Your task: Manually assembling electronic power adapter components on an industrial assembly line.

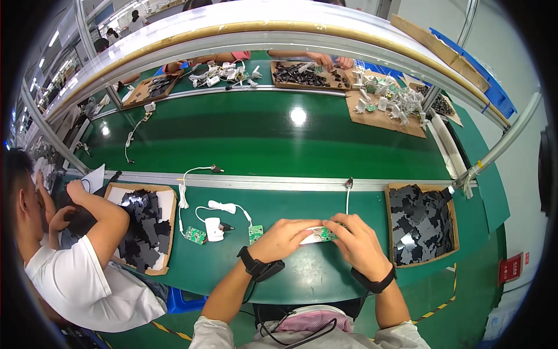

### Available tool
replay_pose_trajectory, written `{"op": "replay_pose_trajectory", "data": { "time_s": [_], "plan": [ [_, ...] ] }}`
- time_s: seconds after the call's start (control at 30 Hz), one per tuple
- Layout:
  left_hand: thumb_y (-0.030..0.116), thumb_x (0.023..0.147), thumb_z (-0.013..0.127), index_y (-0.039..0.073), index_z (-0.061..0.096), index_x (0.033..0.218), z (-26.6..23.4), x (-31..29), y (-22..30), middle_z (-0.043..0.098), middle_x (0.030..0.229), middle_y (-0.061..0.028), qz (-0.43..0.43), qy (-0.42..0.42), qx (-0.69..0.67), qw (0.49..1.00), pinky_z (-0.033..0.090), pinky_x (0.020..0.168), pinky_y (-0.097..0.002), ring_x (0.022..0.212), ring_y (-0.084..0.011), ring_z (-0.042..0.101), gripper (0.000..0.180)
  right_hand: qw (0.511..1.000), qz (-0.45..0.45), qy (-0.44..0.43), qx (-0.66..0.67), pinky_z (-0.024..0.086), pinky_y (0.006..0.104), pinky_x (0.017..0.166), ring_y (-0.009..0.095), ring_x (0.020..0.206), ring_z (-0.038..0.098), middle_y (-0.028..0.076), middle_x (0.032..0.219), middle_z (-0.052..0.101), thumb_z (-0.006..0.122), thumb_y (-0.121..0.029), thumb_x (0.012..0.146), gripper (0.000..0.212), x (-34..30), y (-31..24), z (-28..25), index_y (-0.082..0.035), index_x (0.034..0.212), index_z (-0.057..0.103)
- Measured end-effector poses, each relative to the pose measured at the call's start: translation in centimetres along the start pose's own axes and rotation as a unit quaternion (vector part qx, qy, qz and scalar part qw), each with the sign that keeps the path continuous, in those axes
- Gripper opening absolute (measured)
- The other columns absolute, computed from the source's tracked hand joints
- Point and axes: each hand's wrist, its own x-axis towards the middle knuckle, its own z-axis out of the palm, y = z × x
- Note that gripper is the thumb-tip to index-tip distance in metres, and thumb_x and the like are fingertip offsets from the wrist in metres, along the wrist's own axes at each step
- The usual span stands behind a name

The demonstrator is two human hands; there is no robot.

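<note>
In front of my body, both hands meet over a small green circuit board (pixel 326 234) and a white plastic piece (pixel 312 237), perhaps a charger casing. My left hand (pixel 283 238) grips the white piece from the left, fingers pointing right. From the right, my right hand (pixel 359 244) pinches at the board; its fingertips cover part of it. A white cable (pixel 347 203) runs from behind the right fingers to a dark plug on the metal rail. Left of my left hand lie another green board (pixel 255 234) with a white cable and a white charger housing (pixel 214 229).
Cardboard trays of black sheet pieces stand at right (pixel 396 256) and left (pixel 170 232). A further board (pixel 195 235) lies near the left tray. A co-worker (pixel 87 262) sits at left. Beyond the metal rail (pixel 279 184) is a green belt; across it, people handle parts beside chargers.
</note>
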Motion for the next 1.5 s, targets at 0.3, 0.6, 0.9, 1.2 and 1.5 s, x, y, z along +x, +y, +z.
{"op": "replay_pose_trajectory", "data": {
  "time_s": [0.3, 0.6, 0.9, 1.2, 1.5],
  "plan": [
    [0.006, 0.099, 0.048, 0.002, 0.057, 0.128, -0.6, 0.1, 0.3, 0.068, 0.098, -0.0121, -0.137, -0.017, -0.117, 0.983, 0.055, 0.064, -0.0286, 0.073, -0.0132, 0.065, 0.031, 0.999, 0.022, -0.002, -0.041, 0.052, 0.0379, 0.075, 0.028, 0.092, 0.059, 0.007, 0.108, 0.061, 0.075, 0.005, 0.063, 0.054, -0.7, 1.8, 0.2, -0.009, 0.114, 0.063],
    [0.006, 0.101, 0.047, 0.004, 0.044, 0.137, -0.2, -0.2, -0.5, 0.066, 0.107, -0.0171, -0.158, -0.134, -0.219, 0.954, 0.056, 0.071, -0.0287, 0.083, -0.0174, 0.067, 0.036, 0.998, 0.022, 0.009, -0.052, 0.054, 0.0382, 0.083, 0.03, 0.103, 0.061, 0.009, 0.12, 0.061, 0.073, 0.001, 0.07, 0.05, -0.7, 3.3, 0.9, -0.013, 0.117, 0.063],
    [0.009, 0.097, 0.054, 0.001, 0.044, 0.127, -0.4, -0.8, 1.0, 0.067, 0.106, -0.0215, -0.129, -0.223, -0.357, 0.898, 0.056, 0.073, -0.039, 0.085, -0.0264, 0.069, 0.032, 0.997, 0.07, 0.009, 0.022, 0.052, 0.0404, 0.089, 0.035, 0.109, 0.06, 0.013, 0.127, 0.059, 0.071, -0.008, 0.081, 0.049, -2.5, 2.6, -0.2, -0.012, 0.128, 0.059],
    [0.013, 0.095, 0.058, 0.002, 0.043, 0.127, -1.1, -0.5, 0.7, 0.066, 0.107, -0.0231, -0.065, -0.026, -0.439, 0.896, 0.056, 0.076, -0.0396, 0.087, -0.029, 0.068, 0.038, 0.946, 0.252, 0.013, -0.203, 0.051, 0.0415, 0.082, 0.034, 0.099, 0.059, 0.012, 0.11, 0.064, 0.073, -0.012, 0.079, 0.029, -10.7, 10.2, -8.3, -0.004, 0.106, 0.066],
    [0.014, 0.099, 0.051, 0.004, 0.038, 0.132, 1.0, 1.4, 1.1, 0.064, 0.114, -0.0239, -0.151, 0.013, -0.322, 0.935, 0.057, 0.08, -0.0371, 0.094, -0.0253, 0.067, 0.037, 0.936, 0.285, 0.041, -0.205, 0.05, 0.0426, 0.075, 0.034, 0.087, 0.058, 0.012, 0.083, 0.061, 0.071, -0.004, 0.078, 0.021, -11.9, 14.3, -6.4, -0.004, 0.098, 0.065]
  ]
}}
